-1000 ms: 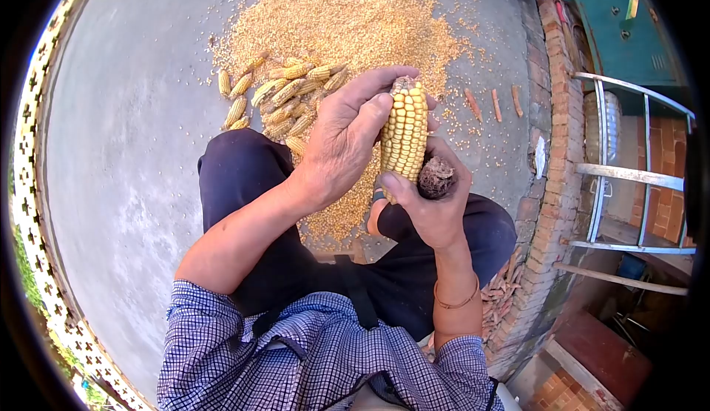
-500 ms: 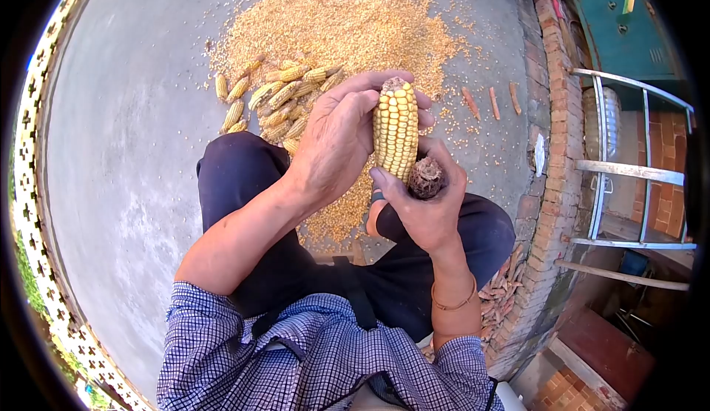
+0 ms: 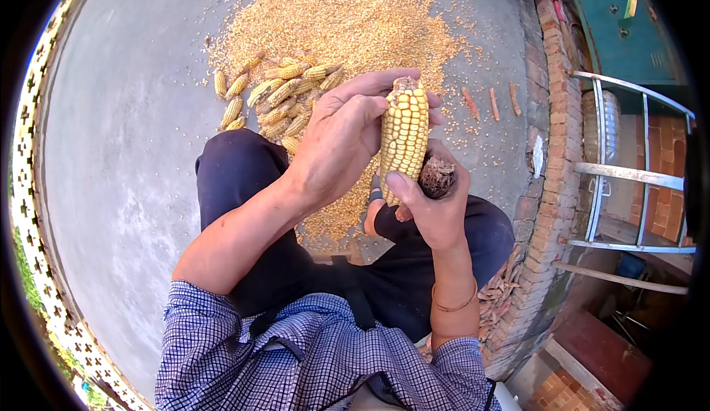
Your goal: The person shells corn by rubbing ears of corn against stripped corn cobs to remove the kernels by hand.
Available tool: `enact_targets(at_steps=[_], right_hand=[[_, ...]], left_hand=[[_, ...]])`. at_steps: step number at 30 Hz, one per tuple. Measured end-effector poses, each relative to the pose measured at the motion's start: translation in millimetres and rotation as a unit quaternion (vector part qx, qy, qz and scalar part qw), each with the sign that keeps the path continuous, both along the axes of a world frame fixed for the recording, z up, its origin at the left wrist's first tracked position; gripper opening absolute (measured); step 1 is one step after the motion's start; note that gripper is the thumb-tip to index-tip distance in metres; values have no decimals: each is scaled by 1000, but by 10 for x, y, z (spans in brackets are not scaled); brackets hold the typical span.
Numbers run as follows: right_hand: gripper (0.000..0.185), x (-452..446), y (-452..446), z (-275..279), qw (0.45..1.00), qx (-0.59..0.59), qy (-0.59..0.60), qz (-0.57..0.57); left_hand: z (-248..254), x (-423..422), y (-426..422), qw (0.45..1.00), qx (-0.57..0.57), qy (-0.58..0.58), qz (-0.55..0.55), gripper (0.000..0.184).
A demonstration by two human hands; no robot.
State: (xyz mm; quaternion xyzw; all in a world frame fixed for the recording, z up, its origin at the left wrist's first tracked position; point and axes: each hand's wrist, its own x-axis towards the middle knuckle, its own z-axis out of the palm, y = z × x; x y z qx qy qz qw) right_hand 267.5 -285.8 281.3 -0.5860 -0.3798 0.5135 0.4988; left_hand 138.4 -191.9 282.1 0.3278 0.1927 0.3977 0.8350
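Both hands grip one ear of yellow corn (image 3: pixel 405 133), held nearly upright above my lap with its kernels still on the side that faces me. My left hand (image 3: pixel 344 130) wraps the upper part, its thumb pressed near the top end. Around the lower part closes my right hand (image 3: pixel 440 211), its thumb lying across the kernels. The same right hand also holds a dark, bare corncob (image 3: pixel 437 177), tucked against the ear's right side with its rough end facing up. The fingers behind the ear are partly hidden.
A wide heap of loose kernels (image 3: pixel 333 26) covers the concrete ahead, with several unshelled ears (image 3: pixel 285 96) at its near left edge. Bare cobs (image 3: pixel 494 104) lie to the right, beside a low brick edge (image 3: pixel 558 137). A metal rack (image 3: pixel 629 174) stands beyond it.
The ear has shifted slightly right and turned in my hands, and a reddish tip now shows below it. The dark cob has moved a little right and up with my right hand.
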Motion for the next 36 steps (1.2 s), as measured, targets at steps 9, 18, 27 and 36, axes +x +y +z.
enact_targets(at_steps=[9, 18, 27, 36], right_hand=[[38, 82, -32, -139, 989, -3, 147, -12], [42, 78, -20, -167, 987, 9, 157, 22], [37, 31, -22, -149, 991, 37, 130, 11], [41, -9, 30, -184, 961, 205, -185, -27]], left_hand=[[-16, -24, 20, 1000, 3, -30, -7, 52], [26, -86, 27, 999, -14, -33, -19, 46], [30, -67, 14, 999, 4, -32, -17, 49], [7, -38, 11, 1000, 13, -14, 7, 53]])
